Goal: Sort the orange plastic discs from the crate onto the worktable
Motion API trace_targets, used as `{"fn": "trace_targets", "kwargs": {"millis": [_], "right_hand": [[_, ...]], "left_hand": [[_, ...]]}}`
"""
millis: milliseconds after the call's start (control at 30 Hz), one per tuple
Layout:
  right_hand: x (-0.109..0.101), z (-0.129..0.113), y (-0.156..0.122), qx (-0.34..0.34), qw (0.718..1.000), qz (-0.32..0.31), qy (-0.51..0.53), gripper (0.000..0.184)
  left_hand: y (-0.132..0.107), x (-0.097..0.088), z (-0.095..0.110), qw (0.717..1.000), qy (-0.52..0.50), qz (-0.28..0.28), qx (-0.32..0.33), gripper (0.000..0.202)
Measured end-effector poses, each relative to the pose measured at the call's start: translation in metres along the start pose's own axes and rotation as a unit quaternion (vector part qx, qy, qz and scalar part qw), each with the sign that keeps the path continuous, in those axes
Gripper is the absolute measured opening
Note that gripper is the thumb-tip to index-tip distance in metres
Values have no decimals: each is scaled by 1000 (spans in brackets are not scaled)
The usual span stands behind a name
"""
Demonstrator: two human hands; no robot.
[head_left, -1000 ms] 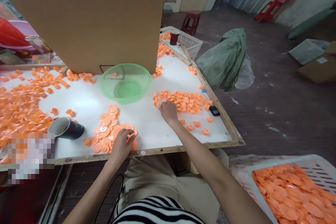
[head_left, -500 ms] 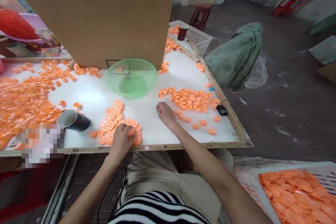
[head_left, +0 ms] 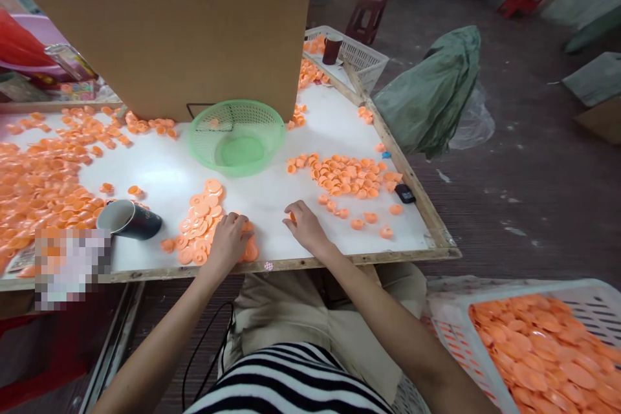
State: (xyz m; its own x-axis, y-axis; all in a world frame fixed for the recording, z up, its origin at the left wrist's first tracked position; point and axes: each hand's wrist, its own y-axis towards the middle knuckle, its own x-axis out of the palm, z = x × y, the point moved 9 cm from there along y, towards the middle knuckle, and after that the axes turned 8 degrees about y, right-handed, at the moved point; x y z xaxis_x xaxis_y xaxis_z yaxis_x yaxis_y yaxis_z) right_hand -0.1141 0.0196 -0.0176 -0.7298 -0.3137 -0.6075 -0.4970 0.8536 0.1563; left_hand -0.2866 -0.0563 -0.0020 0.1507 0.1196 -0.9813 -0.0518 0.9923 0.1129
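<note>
My left hand (head_left: 229,238) rests over the near right part of a pile of flat orange plastic discs (head_left: 200,220). Its fingers and thumb are curled about the edge of one disc, partly hidden by the hand. Farther right, just above the white tabletop, my right hand (head_left: 306,228) pinches a small orange plastic cup (head_left: 292,216) between thumb and fingertips. Beyond this hand lies a heap of similar small orange cups (head_left: 345,174), with several loose ones nearer the table edge.
A green plastic basket (head_left: 237,167) stands before a tall cardboard sheet (head_left: 204,32). At left, a dark mug (head_left: 140,223) lies tipped beside many orange pieces (head_left: 43,187). A black device (head_left: 404,193) sits by the wooden rim; a white crate (head_left: 485,352) of orange discs stands lower right.
My right hand has drawn back toward me from the cup heap, and a small orange cup now shows in its fingers. My left thumb has moved closer to the fingers. The view has shifted slightly.
</note>
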Motion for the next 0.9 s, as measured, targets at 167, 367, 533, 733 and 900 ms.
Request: {"fn": "trace_targets", "kwargs": {"millis": [167, 367, 533, 733, 900], "right_hand": [[-14, -2, -4, -4, 996, 43, 73, 24], [-10, 0, -4, 22, 996, 21, 89, 15], [-7, 2, -6, 8, 998, 39, 51, 9], [-11, 14, -8, 17, 993, 64, 98, 9], [-9, 26, -11, 78, 976, 57, 196, 9]], "left_hand": [[3, -1, -3, 999, -39, -5, -4, 18], [3, 8, 20, 993, -101, -43, 34, 29], [1, 8, 34, 995, -90, -25, 44, 39], [2, 14, 28, 991, -119, -55, 24, 33], [5, 8, 29, 983, -181, -38, 14, 16]]}}
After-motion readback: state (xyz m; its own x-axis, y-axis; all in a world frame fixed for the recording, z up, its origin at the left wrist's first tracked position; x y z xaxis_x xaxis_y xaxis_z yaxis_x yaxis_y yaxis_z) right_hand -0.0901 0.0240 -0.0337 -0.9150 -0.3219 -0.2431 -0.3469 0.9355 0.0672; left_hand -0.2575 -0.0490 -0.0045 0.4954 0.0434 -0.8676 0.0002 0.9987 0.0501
